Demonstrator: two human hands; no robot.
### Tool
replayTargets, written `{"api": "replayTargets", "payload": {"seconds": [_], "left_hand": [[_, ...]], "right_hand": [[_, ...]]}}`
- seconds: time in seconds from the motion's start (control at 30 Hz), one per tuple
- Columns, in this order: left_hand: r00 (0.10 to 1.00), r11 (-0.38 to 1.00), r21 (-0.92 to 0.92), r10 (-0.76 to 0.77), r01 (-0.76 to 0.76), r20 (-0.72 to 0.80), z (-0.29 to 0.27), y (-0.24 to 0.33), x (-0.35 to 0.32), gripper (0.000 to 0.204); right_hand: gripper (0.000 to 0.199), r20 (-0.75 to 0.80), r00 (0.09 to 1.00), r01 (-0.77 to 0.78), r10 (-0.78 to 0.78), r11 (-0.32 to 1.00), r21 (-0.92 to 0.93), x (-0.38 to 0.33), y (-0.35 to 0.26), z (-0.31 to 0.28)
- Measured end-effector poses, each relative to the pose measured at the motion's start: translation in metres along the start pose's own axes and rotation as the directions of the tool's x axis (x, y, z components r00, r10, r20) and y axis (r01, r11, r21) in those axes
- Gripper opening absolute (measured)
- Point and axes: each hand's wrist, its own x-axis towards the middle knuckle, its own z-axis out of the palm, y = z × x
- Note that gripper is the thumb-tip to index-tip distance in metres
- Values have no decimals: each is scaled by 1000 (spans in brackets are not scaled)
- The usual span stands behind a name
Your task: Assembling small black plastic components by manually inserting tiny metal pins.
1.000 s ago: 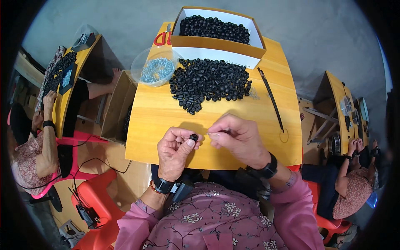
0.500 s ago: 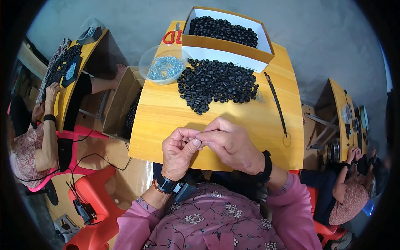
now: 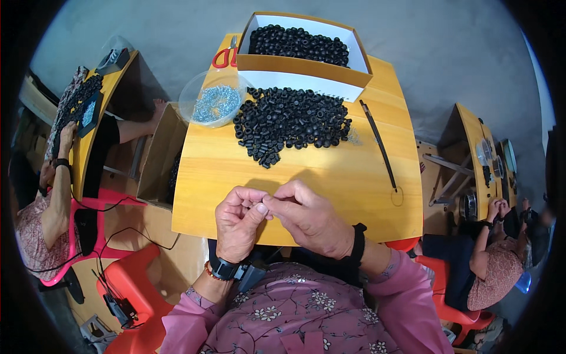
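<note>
My left hand [image 3: 237, 223] and my right hand [image 3: 311, 219] meet fingertip to fingertip just above the near edge of the yellow wooden table [image 3: 336, 186]. Both are pinched on one spot, and the small black ring-shaped part seen earlier in the left fingers is now hidden between them. A heap of the same black parts [image 3: 292, 124] lies in the middle of the table, well beyond the hands. Behind the heap stands an orange-walled cardboard box [image 3: 300, 64] with more black parts [image 3: 298, 40] in it.
A clear bowl of small silvery bits [image 3: 213, 101] and red-handled scissors [image 3: 225, 56] sit at the far left corner. A long thin black strap [image 3: 377, 144] lies on the right. An open cardboard box [image 3: 154, 154] stands left of the table. Other people [image 3: 47, 218] work at neighbouring tables.
The two hands have closed together, so the black part visible in the left fingers a second ago is now covered. My head tilted, so the table sits lower in view.
</note>
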Motion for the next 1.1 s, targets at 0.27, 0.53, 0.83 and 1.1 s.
{"api": "replayTargets", "payload": {"seconds": [0.27,0.53,0.83,1.1], "left_hand": [[1000,998,57,0,-2,25,7,2,3,15],[1000,999,34,-1,2,-24,7,3,4,16],[1000,997,70,-14,15,-11,6,2,5,17],[1000,997,72,-14,14,-9,7,3,5,16]], "right_hand": [[25,-126,988,89,-87,996,9,0,37,-23],[16,-117,986,-125,118,991,-56,45,58,-20],[13,-50,994,-101,93,978,-184,54,65,-11],[18,-165,979,-134,118,987,-87,47,72,-13]]}}
